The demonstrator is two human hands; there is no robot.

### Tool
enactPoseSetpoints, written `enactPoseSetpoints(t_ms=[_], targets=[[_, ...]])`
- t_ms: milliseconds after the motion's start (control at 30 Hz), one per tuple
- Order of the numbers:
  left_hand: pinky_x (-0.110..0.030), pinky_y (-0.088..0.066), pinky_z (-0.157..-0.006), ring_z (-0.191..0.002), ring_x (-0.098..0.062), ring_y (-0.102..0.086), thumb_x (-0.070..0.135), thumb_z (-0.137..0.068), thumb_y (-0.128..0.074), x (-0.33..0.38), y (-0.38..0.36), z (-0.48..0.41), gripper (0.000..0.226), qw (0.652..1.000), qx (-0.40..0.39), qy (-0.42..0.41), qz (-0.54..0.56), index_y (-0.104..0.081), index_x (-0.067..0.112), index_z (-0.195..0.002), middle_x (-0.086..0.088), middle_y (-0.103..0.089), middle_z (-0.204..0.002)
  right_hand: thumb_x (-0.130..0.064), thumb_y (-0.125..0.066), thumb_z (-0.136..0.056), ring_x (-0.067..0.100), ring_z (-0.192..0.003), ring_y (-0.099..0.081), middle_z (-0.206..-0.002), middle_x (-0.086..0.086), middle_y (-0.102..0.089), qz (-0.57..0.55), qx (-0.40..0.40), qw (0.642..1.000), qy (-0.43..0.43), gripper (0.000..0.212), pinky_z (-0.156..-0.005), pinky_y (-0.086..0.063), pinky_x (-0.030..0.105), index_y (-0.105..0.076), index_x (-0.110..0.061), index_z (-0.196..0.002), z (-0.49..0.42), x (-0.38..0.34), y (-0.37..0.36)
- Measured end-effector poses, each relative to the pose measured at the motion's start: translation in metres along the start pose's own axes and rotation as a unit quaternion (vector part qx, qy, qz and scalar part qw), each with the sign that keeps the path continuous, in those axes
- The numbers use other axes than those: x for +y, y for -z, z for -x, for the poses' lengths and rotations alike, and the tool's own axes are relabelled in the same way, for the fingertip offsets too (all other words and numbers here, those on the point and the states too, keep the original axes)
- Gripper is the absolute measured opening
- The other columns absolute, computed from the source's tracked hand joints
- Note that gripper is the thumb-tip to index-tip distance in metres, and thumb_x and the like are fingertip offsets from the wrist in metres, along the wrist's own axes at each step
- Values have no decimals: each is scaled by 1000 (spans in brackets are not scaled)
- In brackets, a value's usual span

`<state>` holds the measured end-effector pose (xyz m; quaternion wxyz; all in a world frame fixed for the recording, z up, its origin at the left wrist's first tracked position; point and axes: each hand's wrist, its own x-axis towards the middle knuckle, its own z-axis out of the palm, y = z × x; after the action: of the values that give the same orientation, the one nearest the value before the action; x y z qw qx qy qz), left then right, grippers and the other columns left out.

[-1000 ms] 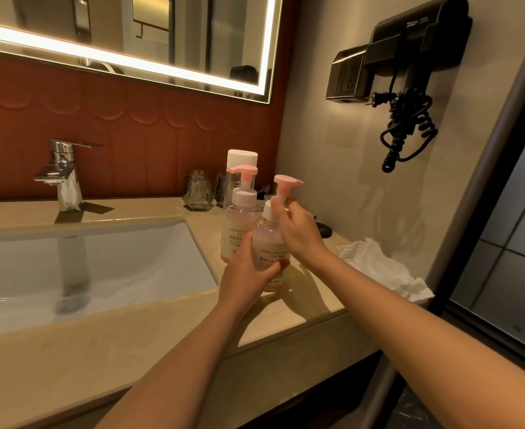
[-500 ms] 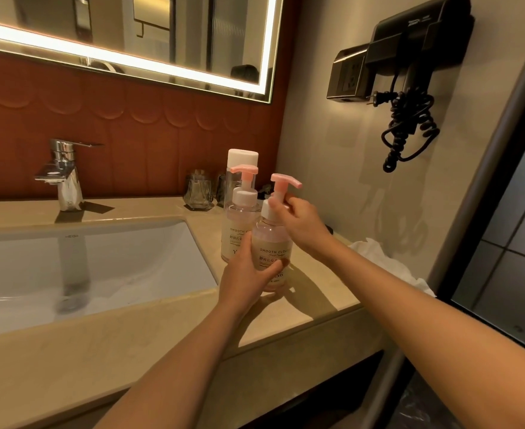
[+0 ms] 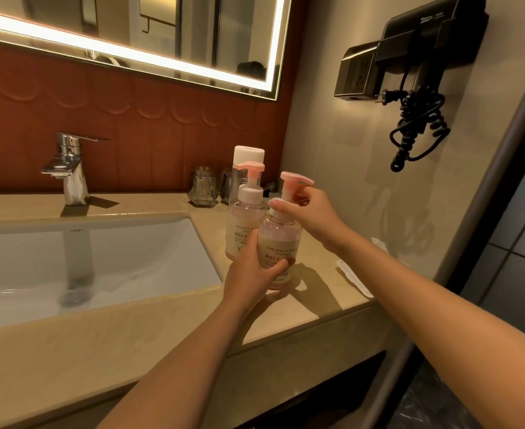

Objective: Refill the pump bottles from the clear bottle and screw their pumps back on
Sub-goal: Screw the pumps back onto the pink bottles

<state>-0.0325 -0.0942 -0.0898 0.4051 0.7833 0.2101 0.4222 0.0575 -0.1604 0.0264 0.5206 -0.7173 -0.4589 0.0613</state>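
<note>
clear bottle (image 3: 248, 155) mostly hidden, tissue (image 3: 354, 278) partly obsc.

Both arms reach forward from the lower edge of the view, bare to the wrist. The left forearm (image 3: 174, 360) rises from the bottom centre. The left hand (image 3: 251, 277) grips the pump bottle (image 3: 281, 239) low on its body, thumb curled across the front and fingers round the far side. The right forearm (image 3: 425, 305) comes in from the lower right. The right hand (image 3: 312, 216) is higher, palm down, its thumb and fingertips pinching the pump (image 3: 292, 178) at its base.
</note>
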Motion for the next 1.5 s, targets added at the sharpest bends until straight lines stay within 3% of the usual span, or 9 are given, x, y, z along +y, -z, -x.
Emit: enactPoseSetpoints(t_ms=[200,500,833,1000,1167,1233,1300,1367,1500], targets=[[-34,-50,-87,-114,-14,-52,46,-75,-70,1,1,1,71,1000,-4,0,6,-34,32,-135,6,-54,-127,-13,-67,-82,17,-101,-56,-112,3,-61,-78,-40,996,11,44,-71,-45,18,-54,-10,-124,2,-2,12],[-29,-51,-81,-108,-13,-54,44,-76,-70,2,1,1,66,1000,-3,-7,3,-36,32,-131,7,-56,-122,-23,-66,-84,21,-112,-54,-125,5,-56,-60,-24,998,12,51,-94,-47,36,-48,-10,-130,7,6,3],[-20,-43,-76,-105,-7,-52,48,-74,-70,0,-1,1,70,1000,8,-1,3,-34,35,-133,12,-54,-123,-44,-30,-98,16,-105,-53,-116,2,-55,-6,-50,998,40,36,-83,-45,26,-49,-19,-115,14,14,-11],[-24,-46,-78,-109,-11,-54,47,-74,-69,-1,-1,0,71,1000,4,-4,1,-34,35,-134,9,-56,-124,-48,-53,-88,16,-92,-58,-105,-1,-60,138,69,985,74,39,-76,-53,35,-53,-15,-110,6,14,-6],[-26,-46,-80,-111,-12,-54,47,-75,-70,-3,-4,-1,72,1000,8,11,3,-33,37,-135,10,-55,-126,-51,-38,-93,20,-125,-43,-144,1,-38,48,-30,998,27,58,-100,-41,44,-21,-26,-143,3,16,-18],[-26,-48,-80,-109,-11,-55,49,-74,-70,-3,-4,-2,71,1000,10,9,2,-34,37,-133,11,-56,-124,-54,-29,-93,17,-116,-50,-132,-2,-49,54,-22,997,58,54,-94,-45,39,-33,-25,-138,11,19,-17],[-31,-53,-83,-108,-11,-56,52,-72,-69,-4,-3,-2,71,1000,6,4,3,-35,36,-132,11,-57,-123,-57,-23,-91,22,-100,-58,-105,-1,-60,127,35,985,111,50,-80,-49,40,-52,-21,-109,19,22,-11],[-35,-53,-84,-108,-11,-56,53,-71,-69,-4,-2,-2,71,1000,5,1,2,-35,36,-132,10,-57,-122,-57,-27,-90,24,-87,-59,-92,0,-62,212,96,962,144,44,-75,-49,42,-51,-19,-93,21,22,-5],[-29,-51,-78,-106,-12,-56,46,-74,-71,-4,-2,-2,69,1000,5,0,-1,-35,35,-132,10,-57,-122,-54,-49,-87,20,-98,-57,-111,1,-57,181,56,980,67,44,-83,-52,43,-43,-18,-111,5,13,-6]])
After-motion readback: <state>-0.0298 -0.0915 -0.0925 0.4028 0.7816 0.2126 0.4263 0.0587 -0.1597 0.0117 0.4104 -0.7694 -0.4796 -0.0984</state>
